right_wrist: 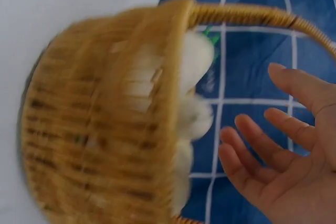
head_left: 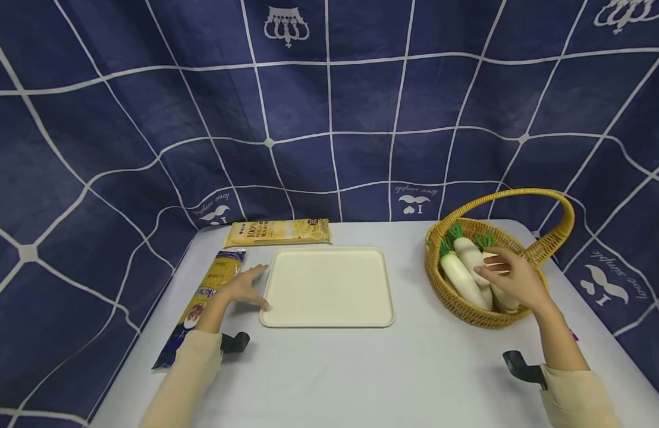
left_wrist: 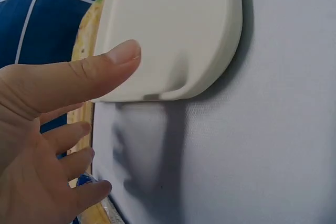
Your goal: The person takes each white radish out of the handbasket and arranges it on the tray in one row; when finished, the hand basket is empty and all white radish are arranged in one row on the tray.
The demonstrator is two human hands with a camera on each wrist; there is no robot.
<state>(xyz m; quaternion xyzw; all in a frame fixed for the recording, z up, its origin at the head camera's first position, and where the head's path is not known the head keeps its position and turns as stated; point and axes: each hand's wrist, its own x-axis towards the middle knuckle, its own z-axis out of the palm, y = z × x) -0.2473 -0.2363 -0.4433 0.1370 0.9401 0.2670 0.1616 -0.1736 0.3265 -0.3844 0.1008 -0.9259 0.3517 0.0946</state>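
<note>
My left hand (head_left: pixel 246 288) is spread at the left edge of a cream rectangular tray (head_left: pixel 329 288), its thumb over the near left corner. In the left wrist view, the thumb hovers above the tray rim (left_wrist: pixel 210 72) and nothing is held. My right hand (head_left: pixel 514 276) hangs over a wicker basket (head_left: pixel 458 306) with its fingers loosely bent and nothing between them. Several white radishes (head_left: pixel 463 279) with green tops lie in the basket. In the right wrist view, the right hand (right_wrist: pixel 283 156) is apart from the radishes (right_wrist: pixel 197 61).
A yellow pasta packet (head_left: pixel 278 232) lies behind the tray. A long blue and yellow packet (head_left: pixel 201 303) lies left of it, beside my left arm. The basket's tall handle (head_left: pixel 522 193) arches over its far side. A dark blue checked cloth (head_left: pixel 361 107) hangs behind the white table (head_left: pixel 329 374).
</note>
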